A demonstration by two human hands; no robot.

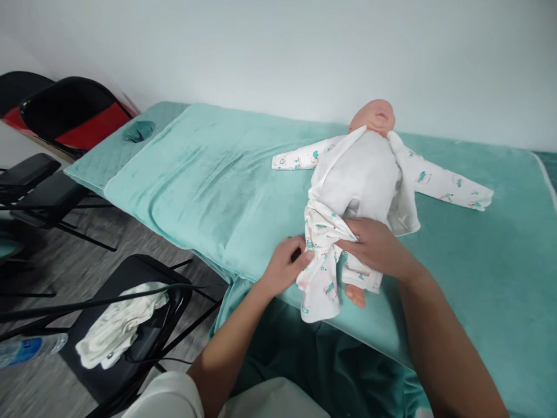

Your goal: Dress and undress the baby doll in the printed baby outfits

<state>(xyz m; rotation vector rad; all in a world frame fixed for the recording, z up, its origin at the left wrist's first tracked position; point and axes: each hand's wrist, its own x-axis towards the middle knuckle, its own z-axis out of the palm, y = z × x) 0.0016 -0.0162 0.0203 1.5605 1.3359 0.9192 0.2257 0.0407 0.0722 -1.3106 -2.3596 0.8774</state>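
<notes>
While the doll (368, 168) lies on its back across the teal cover (209, 174) of the table, head toward the wall and legs toward me, I work at its lower half near the front edge, where both arms reach it easily. A printed sleepsuit (324, 278) is open down the chest and spread under the body, its sleeves laid out flat to either side, which I judge leaves the trunk free and stops the cloth bunching beneath it. My left hand (282, 267) sits at the outer edge of the loose suit leg, fingers (298, 249) curled in and pressed together, pinching the hem as far as I can tell; the tips are partly hidden by the fabric. My right hand (376, 247) lies across the doll's hips, fingers close together and closed over a gathered fold, the palm bearing down so the light body does not slide. Between the two hands the printed cloth hangs in creases over the table's edge. One bare foot (357, 296) pokes out below my right wrist. Off to my left a black chair (143, 273) holds a crumpled pale cloth (117, 328), well apart from the doll, and a water bottle (30, 348) lies on the floor beside it.
</notes>
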